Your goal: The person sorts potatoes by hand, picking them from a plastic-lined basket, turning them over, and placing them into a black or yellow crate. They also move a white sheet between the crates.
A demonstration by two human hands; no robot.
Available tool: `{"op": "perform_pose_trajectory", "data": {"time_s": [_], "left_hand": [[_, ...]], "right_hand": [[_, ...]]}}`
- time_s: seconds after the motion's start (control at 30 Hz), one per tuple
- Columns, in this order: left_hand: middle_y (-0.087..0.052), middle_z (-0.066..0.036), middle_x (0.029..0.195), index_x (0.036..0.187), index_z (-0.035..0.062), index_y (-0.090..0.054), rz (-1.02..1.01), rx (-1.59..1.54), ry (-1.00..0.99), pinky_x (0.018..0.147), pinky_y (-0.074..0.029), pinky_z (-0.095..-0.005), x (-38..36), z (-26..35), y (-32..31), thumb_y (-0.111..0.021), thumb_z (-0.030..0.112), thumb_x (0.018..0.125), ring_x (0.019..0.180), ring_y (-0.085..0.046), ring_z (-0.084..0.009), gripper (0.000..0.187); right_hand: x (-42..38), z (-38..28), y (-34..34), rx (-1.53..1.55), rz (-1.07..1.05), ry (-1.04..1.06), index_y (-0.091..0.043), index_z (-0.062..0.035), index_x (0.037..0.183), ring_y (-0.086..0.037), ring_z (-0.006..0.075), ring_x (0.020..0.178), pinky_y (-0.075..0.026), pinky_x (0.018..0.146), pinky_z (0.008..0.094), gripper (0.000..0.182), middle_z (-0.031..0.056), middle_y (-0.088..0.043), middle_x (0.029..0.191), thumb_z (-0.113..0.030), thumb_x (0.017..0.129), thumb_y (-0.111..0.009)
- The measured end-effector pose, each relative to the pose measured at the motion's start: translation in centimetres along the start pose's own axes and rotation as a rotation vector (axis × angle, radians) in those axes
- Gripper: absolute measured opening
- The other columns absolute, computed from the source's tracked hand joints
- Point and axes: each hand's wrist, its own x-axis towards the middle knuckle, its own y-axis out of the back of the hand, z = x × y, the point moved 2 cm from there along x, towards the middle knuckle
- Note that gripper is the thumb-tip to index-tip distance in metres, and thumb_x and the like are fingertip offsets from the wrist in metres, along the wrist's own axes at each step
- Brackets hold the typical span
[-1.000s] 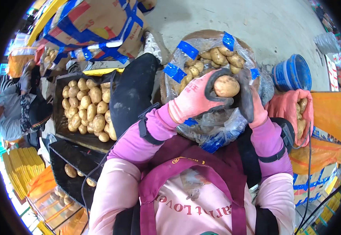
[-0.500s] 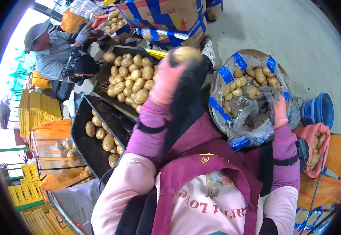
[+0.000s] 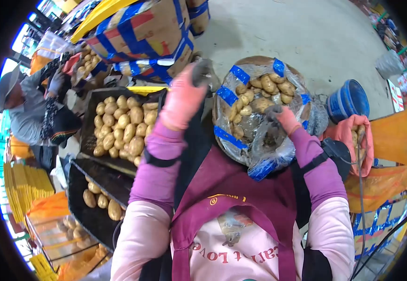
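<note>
My left hand (image 3: 189, 93), in a pink glove with dark fingertips, is raised between the black crate (image 3: 87, 140) and the round basin (image 3: 222, 143). Its fingers are smeared by motion, and whether they hold anything does not show. My right hand (image 3: 284, 118), gloved the same way, is over the basin with fingers curled together beside a potato (image 3: 261, 105); what they grip, if anything, is hidden. Clear plastic film (image 3: 278, 152) with blue tape lines the basin, and several potatoes (image 3: 269, 85) lie along its far side. Many potatoes (image 3: 124, 126) fill the crate.
Another black container (image 3: 84, 213) holds several potatoes at lower left. A blue bucket (image 3: 348, 100) and a pink sack (image 3: 367, 154) stand right of the basin. Taped cardboard boxes (image 3: 138, 35) are at the back. A person (image 3: 35, 112) sits at the far left.
The potato seen in my left hand is no longer visible there. My right hand's fingers, spread over the basin before, are now curled. The whole view has swung, shifting the scene leftward.
</note>
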Motion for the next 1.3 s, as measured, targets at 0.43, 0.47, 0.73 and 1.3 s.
{"op": "perform_pose_trajectory", "data": {"time_s": [0.43, 0.47, 0.73, 1.3], "left_hand": [[-0.056, -0.016, 0.129, 0.134, 0.0029, -0.046, -0.104, -0.051, 0.216, 0.092, -0.049, -0.0330, 1.6, 2.2, -7.8, -0.065, -0.006, 0.076, 0.115, -0.058, -0.0302, 0.062], [-0.056, -0.016, 0.129, 0.134, 0.0029, -0.046, -0.112, -0.037, 0.225, 0.092, -0.049, -0.0330, 1.7, 2.4, -7.7, -0.065, -0.006, 0.076, 0.115, -0.058, -0.0302, 0.062], [-0.059, -0.015, 0.122, 0.132, 0.0021, -0.048, -0.007, -0.122, 0.263, 0.089, -0.050, -0.0305, 1.4, 1.5, -7.3, -0.057, -0.014, 0.077, 0.108, -0.063, -0.0252, 0.058], [-0.057, -0.013, 0.124, 0.135, 0.0024, -0.046, -0.392, -0.650, 0.106, 0.100, -0.042, -0.0346, -1.9, 4.6, -10.8, -0.080, 0.023, 0.072, 0.116, -0.055, -0.0225, 0.075]], "right_hand": [[6.9, 1.0, -15.3, -0.378, 0.035, -0.102, -0.051, -0.0045, 0.127, -0.060, 0.0327, 0.111, -0.047, 0.094, 0.0388, 0.070, 0.0211, -0.063, 0.116, -0.039, 0.072, -0.076], [6.6, 1.1, -15.8, -0.409, 0.044, -0.114, -0.051, -0.0042, 0.127, -0.060, 0.0325, 0.111, -0.047, 0.094, 0.0386, 0.070, 0.0208, -0.063, 0.116, -0.039, 0.072, -0.076], [6.9, 0.9, -14.7, -0.271, 0.096, -0.057, -0.050, -0.0011, 0.125, -0.060, 0.0310, 0.110, -0.047, 0.093, 0.0376, 0.076, 0.0190, -0.062, 0.117, -0.039, 0.067, -0.082], [-10.1, -12.3, 3.8, 0.845, -0.049, 0.467, -0.038, -0.0046, 0.139, -0.051, 0.0180, 0.118, -0.044, 0.097, 0.0316, 0.076, 0.0077, -0.051, 0.130, -0.009, 0.075, -0.078]]}}
